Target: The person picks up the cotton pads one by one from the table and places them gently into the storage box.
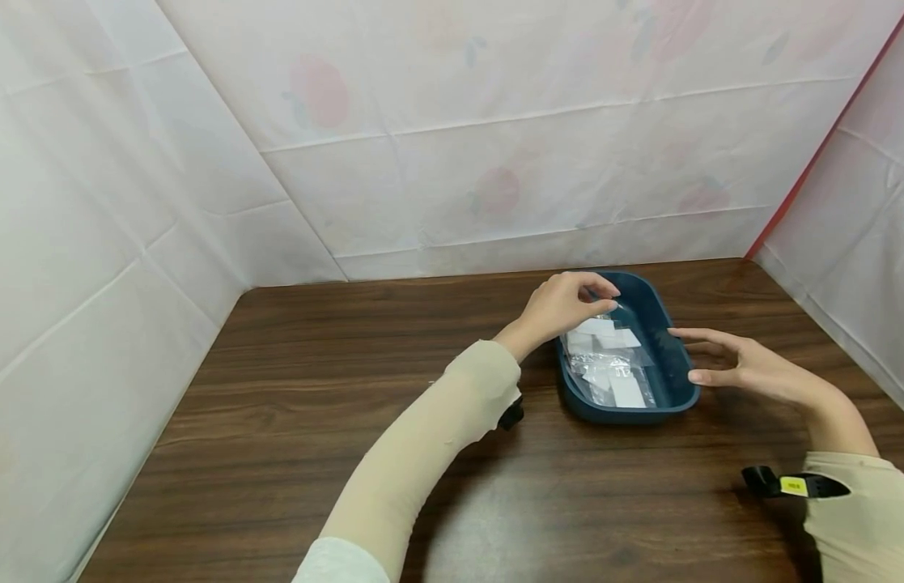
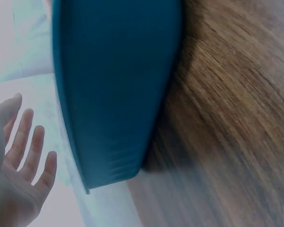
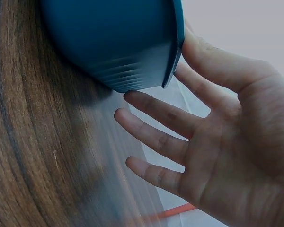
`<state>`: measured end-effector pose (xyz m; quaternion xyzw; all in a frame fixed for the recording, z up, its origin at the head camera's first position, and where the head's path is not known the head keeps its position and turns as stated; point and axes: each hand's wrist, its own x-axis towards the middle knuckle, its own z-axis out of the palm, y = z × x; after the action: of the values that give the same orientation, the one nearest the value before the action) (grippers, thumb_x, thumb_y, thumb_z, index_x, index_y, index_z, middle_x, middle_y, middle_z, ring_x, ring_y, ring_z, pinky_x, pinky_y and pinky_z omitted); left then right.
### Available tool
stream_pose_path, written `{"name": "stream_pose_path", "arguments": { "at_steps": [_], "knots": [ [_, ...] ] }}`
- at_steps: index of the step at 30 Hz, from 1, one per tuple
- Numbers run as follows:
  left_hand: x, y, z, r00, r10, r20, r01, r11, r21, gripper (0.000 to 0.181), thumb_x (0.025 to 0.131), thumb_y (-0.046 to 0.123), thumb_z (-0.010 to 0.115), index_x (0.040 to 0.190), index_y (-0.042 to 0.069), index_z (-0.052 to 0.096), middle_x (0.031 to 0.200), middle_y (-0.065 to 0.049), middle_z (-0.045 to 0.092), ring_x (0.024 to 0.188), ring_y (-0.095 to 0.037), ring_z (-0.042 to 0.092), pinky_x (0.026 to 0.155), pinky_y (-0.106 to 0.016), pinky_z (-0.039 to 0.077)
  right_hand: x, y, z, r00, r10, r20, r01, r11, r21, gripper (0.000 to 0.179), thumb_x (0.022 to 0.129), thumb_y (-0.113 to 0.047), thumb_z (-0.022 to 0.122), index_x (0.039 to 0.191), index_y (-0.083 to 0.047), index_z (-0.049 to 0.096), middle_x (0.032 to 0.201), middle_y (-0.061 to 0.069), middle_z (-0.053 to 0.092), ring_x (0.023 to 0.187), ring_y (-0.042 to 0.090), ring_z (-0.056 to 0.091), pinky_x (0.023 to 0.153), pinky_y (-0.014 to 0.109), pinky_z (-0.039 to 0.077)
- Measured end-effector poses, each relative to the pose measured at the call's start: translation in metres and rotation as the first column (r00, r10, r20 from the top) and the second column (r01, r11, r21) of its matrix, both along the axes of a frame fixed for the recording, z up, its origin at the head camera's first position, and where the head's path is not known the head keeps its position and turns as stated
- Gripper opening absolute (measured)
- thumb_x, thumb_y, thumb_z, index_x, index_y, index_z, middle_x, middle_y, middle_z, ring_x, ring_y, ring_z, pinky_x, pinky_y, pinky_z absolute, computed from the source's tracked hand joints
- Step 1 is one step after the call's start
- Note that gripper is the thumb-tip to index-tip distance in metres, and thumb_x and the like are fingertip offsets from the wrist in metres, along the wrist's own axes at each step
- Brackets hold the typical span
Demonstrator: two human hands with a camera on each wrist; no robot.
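A dark blue plastic bin (image 1: 666,344) stands at the back right of the table, with several small clear zip bags (image 1: 604,356) inside, each showing white pieces. Over the bin's left back rim hovers my left hand (image 1: 568,301), its fingers loosely bent above the bags. In the left wrist view that hand (image 2: 21,165) has its fingers spread, with nothing between them. My right hand (image 1: 765,368) is at the bin's right side. Its thumb and index finger are right at the rim, while the other fingers (image 3: 156,137) stretch out beside the outer wall in the right wrist view.
The wood-grain table (image 1: 335,421) spreads to the left and front of the bin. White printed sheets (image 1: 452,162) hang behind and at both sides. A red strip (image 1: 823,146) runs down the right back corner. Black wrist straps (image 1: 794,484) sit on the sleeves.
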<state>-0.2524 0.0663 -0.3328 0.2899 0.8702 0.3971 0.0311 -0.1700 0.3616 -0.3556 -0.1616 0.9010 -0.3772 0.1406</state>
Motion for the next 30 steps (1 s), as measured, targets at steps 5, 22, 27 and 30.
{"name": "stream_pose_path", "arguments": {
  "at_steps": [5, 22, 27, 30],
  "knots": [
    [0.008, -0.003, 0.007, 1.0, -0.013, -0.023, 0.013, 1.0, 0.021, 0.021, 0.095, 0.036, 0.068, 0.114, 0.029, 0.073, 0.105, 0.02, 0.066, 0.094, 0.002, 0.057, 0.074, -0.02, 0.047, -0.001, 0.0, 0.0, 1.0, 0.007, 0.012, -0.007, 1.0, -0.005, 0.067, 0.097, -0.027, 0.066, 0.154, -0.011, 0.035, 0.147, 0.03, 0.039, 0.129, 0.051, 0.04, 0.089, 0.068, 0.041],
    [0.025, -0.027, 0.014, 0.995, 0.047, -0.087, -0.036, 0.992, 0.122, 0.018, 0.095, 0.033, 0.068, 0.112, 0.027, 0.073, 0.101, 0.018, 0.065, 0.091, 0.001, 0.057, 0.07, -0.021, 0.048, -0.008, -0.001, -0.003, 1.0, 0.005, -0.004, -0.005, 1.0, 0.005, 0.067, 0.096, -0.028, 0.068, 0.153, -0.011, 0.037, 0.146, 0.029, 0.041, 0.128, 0.048, 0.043, 0.09, 0.063, 0.044],
    [0.03, -0.033, 0.018, 0.993, 0.059, -0.1, -0.046, 0.991, 0.127, 0.019, 0.095, 0.034, 0.069, 0.112, 0.028, 0.073, 0.104, 0.018, 0.066, 0.092, 0.001, 0.058, 0.07, -0.022, 0.048, -0.008, 0.001, -0.002, 1.0, 0.0, -0.013, 0.001, 1.0, 0.015, 0.067, 0.095, -0.028, 0.068, 0.152, -0.01, 0.037, 0.146, 0.029, 0.042, 0.128, 0.048, 0.043, 0.09, 0.063, 0.043],
    [0.033, -0.039, 0.019, 0.993, 0.061, -0.106, -0.046, 0.99, 0.136, 0.02, 0.095, 0.034, 0.069, 0.113, 0.026, 0.073, 0.104, 0.018, 0.067, 0.092, 0.0, 0.058, 0.07, -0.022, 0.049, -0.008, 0.002, -0.001, 1.0, -0.001, -0.011, 0.001, 1.0, 0.015, 0.067, 0.096, -0.028, 0.068, 0.153, -0.01, 0.037, 0.147, 0.028, 0.04, 0.129, 0.049, 0.042, 0.09, 0.065, 0.042]
  ]
}}
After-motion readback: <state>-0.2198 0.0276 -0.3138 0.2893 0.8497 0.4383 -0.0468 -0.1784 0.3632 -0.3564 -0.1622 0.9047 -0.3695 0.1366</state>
